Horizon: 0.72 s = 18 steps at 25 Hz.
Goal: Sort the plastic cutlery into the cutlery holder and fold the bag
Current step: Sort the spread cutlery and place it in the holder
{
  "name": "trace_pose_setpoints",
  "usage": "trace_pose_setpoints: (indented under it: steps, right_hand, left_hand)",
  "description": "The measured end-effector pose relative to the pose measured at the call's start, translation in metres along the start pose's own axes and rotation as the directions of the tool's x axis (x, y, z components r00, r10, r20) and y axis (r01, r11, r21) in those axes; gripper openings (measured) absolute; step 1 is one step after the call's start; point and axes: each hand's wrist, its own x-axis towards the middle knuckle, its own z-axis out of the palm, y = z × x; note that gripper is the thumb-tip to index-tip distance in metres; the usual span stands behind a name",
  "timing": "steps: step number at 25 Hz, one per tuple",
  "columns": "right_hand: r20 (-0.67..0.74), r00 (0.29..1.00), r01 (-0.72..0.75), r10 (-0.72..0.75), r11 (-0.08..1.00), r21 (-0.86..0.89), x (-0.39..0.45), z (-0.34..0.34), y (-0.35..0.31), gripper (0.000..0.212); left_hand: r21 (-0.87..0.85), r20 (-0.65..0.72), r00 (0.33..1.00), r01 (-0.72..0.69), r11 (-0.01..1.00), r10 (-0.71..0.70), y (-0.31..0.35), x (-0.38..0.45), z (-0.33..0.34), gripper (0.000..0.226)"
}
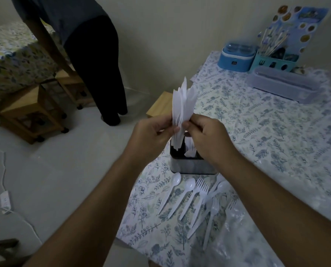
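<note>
My left hand [151, 139] and my right hand [207, 139] both hold a bundle of white plastic knives [183, 104], blades pointing up, just above the metal cutlery holder [191, 166]. The handles' lower ends dip into the holder's left compartment. A few white pieces stand in another compartment. Loose white spoons [187, 187] and forks [202, 187] lie on the floral tablecloth in front of the holder. The clear plastic bag [243, 237] lies crumpled at the near right, partly under my right forearm.
At the table's far end stand a blue container [236, 58], a teal organiser with sticks [272, 60] and a clear lidded box [282, 83]. A person in dark trousers [95, 64] stands on the floor to the left, near wooden stools [30, 110].
</note>
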Motion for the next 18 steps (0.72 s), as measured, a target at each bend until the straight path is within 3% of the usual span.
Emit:
trace_pose_setpoints:
  steps: [3, 11, 14, 18]
  right_hand:
    - [-0.013, 1.0, 0.007, -0.007, 0.999, -0.051, 0.013, 0.007, 0.013, 0.024]
    - [0.116, 0.985, -0.08, 0.129, 0.932, -0.353, 0.01, 0.024, 0.041, 0.021]
    - [0.185, 0.975, -0.01, 0.119, 0.863, -0.506, 0.01, 0.03, 0.042, 0.026]
    - [0.062, 0.998, 0.044, -0.009, 0.8, -0.598, 0.003, 0.024, 0.042, 0.031]
  left_hand:
    - [0.049, -0.001, 1.0, -0.012, 0.999, 0.012, -0.026, 0.008, 0.006, 0.034]
    - [-0.022, -0.003, 0.999, 0.046, 0.999, -0.047, -0.077, -0.014, 0.029, 0.035]
    - [0.075, 0.026, 0.996, 0.082, 0.994, -0.084, -0.082, -0.02, 0.031, 0.033]
    - [0.269, 0.045, 0.993, 0.098, 0.958, -0.114, -0.079, -0.021, 0.025, 0.044]
